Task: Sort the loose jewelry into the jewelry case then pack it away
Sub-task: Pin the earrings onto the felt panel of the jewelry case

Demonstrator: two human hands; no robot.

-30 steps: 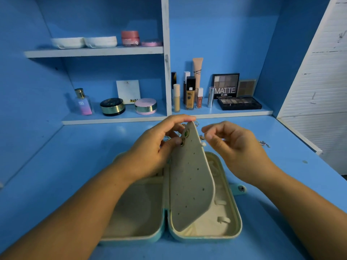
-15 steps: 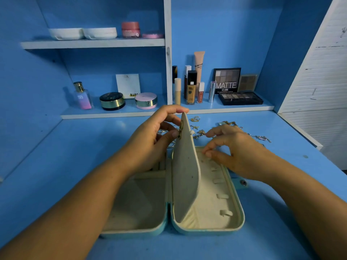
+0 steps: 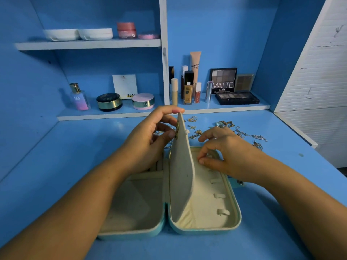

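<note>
- As you look down, the jewelry case lies open on the blue desk right in front of you, its two cream-lined halves side by side and its teal walls facing you.
- In the case's right half, a row of small cream straps runs along the lining.
- From the case's hinge line, a cream inner flap stands upright between the two halves, with gold studs near its far top.
- Your left hand reaches over the case's left half and pinches the flap's far top corner, thumb by the studs and forefinger curled over the edge.
- Your right hand is over the far end of the case's right half, fingers curled, thumb tip close to forefinger tip; whether they hold anything cannot be told.
- Just beyond the case, the loose jewelry lies scattered on the desk, gold and silver pieces spread from behind the flap toward the far right.
- Well beyond the case, a low shelf carries an eyeshadow palette marked MATTE, a foundation bottle and, far left, a perfume bottle.
</note>
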